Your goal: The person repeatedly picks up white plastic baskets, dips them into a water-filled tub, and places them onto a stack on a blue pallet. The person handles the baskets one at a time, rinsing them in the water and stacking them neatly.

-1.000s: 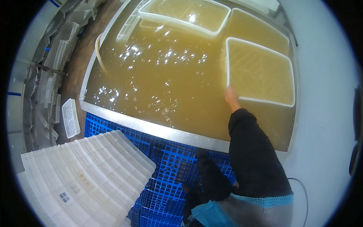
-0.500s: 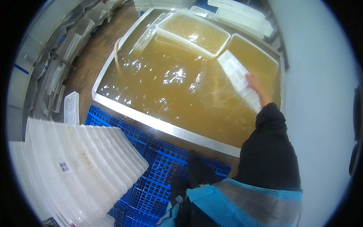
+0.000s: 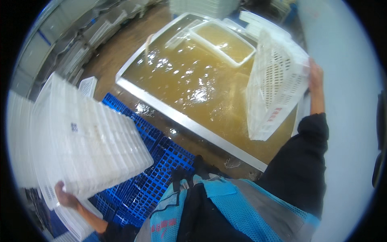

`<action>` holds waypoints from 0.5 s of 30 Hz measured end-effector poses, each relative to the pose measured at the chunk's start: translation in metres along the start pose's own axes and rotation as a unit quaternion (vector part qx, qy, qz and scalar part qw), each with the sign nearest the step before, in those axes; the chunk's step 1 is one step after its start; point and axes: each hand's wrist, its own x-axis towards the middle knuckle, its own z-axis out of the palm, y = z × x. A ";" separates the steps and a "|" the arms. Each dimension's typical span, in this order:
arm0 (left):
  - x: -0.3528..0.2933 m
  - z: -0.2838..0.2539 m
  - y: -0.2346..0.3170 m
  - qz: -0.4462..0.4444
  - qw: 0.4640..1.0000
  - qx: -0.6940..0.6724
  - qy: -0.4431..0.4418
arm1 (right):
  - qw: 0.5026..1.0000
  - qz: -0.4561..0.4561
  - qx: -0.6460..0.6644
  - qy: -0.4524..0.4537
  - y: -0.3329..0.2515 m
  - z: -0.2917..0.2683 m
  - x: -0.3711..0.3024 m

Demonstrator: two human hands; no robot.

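My right hand (image 3: 317,76) grips the rim of a white perforated plastic crate (image 3: 278,76), holding it tilted over the right side of a metal-rimmed tank (image 3: 189,123) of murky brown water. At the lower left, my left hand (image 3: 67,197) is closed on the near edge of a tall stack of nested white crates (image 3: 100,149). The fingertips there are partly hidden by the crate edge. A white crate (image 3: 231,60) sits in the water at the tank's far side, with a second pale crate (image 3: 182,34) mostly under water beside it.
Blue plastic pallets (image 3: 161,161) lie on the wet floor under the stack. A blue-grey wall (image 3: 350,121) runs close along my right. More white crates stand beyond the tank (image 3: 203,8). Stacked trays (image 3: 80,52) line the far left. A hose (image 3: 148,42) hangs over the tank's left rim.
My right hand has lifted the crate out of the water and up to the right. My left hand has come into view at the stack's near edge. The view has shifted.
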 end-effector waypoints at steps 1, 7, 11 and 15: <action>0.002 0.000 0.006 0.009 1.000 -0.004 0.000 | 0.998 -0.001 0.051 -0.030 -0.014 0.003 -0.005; 0.009 -0.006 0.060 -0.016 1.000 -0.015 -0.003 | 0.974 0.023 0.222 -0.045 -0.096 0.031 -0.062; 0.014 -0.013 0.083 -0.035 0.999 -0.010 -0.012 | 0.947 -0.006 0.314 -0.065 -0.148 0.066 -0.093; 0.014 -0.020 0.089 -0.002 0.999 0.035 -0.005 | 0.906 -0.028 0.415 -0.079 -0.173 0.106 -0.119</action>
